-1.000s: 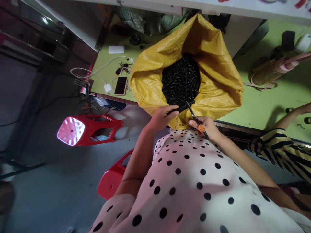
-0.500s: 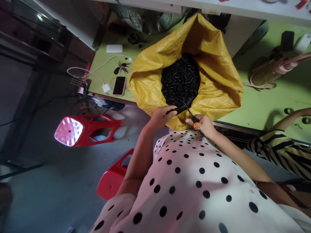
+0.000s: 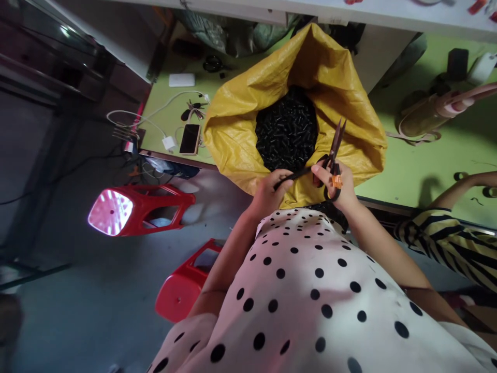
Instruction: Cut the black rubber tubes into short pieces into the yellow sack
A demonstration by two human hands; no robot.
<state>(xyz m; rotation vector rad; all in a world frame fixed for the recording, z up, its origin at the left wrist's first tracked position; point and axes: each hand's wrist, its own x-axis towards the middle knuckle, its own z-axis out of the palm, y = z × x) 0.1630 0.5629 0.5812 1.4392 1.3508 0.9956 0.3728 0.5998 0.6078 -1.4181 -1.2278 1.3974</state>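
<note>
My left hand (image 3: pixel 272 191) is closed around one end of a thin black strip (image 3: pixel 297 174), which stretches across the front of a yellow sack (image 3: pixel 236 124). At the strip's other end, my right hand (image 3: pixel 341 186) pinches with thumb and fingers while also holding a pair of scissors (image 3: pixel 337 142). The scissors have black handles with an orange wrap, and their blades point up and away, slightly parted. Inside the sack's wide mouth lies a heap of short black tube-like pieces (image 3: pixel 287 127).
Left of the sack, a phone (image 3: pixel 190 139), keys (image 3: pixel 194 109) and a white charger (image 3: pixel 169 143) lie on the green table. Two red stools (image 3: pixel 112 212) stand on the floor at left. On the right are a bottle (image 3: pixel 423 116) and another person's striped sleeve (image 3: pixel 454 233).
The scissors have swung from pointing at the strip to pointing upward, away from it. My right hand has risen slightly and now pinches the strip's end; my left hand has shifted right.
</note>
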